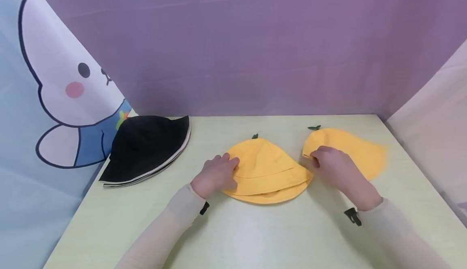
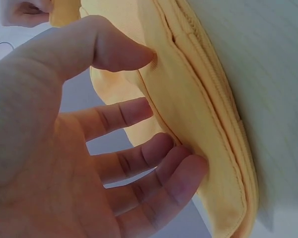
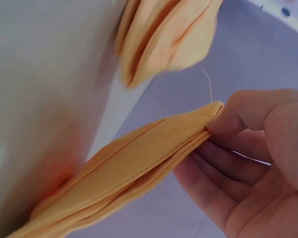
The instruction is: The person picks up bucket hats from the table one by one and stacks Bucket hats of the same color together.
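Observation:
Two yellow bucket hats with small green leaf tips are in the head view. The middle hat [image 1: 270,163] lies folded flat, its layered brim toward the front. My left hand [image 1: 217,173] rests on its left side; the left wrist view shows the spread thumb and fingertips [image 2: 181,181] touching the cloth. At the right, my right hand [image 1: 337,169] holds the second yellow hat [image 1: 355,149] by its near left edge. In the right wrist view the thumb and fingers pinch a corner of that hat's folded brim [image 3: 139,153], with a loose thread sticking up there.
Black bucket hats with pale brim edging [image 1: 149,147] lie stacked at the table's back left. The pale table [image 1: 248,236] meets a purple backdrop [image 1: 248,50] behind. A cloth with a cartoon rabbit [image 1: 54,78] hangs at the left, a pale one at the right.

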### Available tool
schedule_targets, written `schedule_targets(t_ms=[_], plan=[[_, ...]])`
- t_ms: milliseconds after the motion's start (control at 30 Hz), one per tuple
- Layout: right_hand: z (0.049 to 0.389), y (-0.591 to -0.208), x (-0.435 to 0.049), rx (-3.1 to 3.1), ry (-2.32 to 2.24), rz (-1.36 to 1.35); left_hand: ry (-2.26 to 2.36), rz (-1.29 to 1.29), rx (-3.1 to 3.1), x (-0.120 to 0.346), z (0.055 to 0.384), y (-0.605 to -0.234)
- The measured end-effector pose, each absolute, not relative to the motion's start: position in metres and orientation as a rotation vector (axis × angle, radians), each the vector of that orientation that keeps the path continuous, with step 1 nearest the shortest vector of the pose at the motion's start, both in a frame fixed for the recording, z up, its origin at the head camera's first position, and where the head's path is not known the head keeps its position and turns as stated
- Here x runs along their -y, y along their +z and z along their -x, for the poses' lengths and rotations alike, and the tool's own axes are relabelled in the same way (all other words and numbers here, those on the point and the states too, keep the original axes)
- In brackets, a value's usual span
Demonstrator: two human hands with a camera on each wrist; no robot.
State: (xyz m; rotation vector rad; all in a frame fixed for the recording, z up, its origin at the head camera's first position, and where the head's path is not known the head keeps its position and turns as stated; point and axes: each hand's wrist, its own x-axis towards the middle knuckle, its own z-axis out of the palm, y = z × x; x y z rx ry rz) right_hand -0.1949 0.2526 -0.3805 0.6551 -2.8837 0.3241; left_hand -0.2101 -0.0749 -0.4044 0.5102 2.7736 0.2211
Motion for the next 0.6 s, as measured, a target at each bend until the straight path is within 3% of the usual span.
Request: schedule_targets(t_ms=[233,600], plan=[[0.173,-0.392,-0.228,2.745,0.187,-0.799,0.205,-0.509,-2.767,0.074,0.211,-0.406],[0.174,-0.404,-0.224,2.866,0.224,-0.837,0.189,-0.517,-2.780,0.074,0.212,-0.407]])
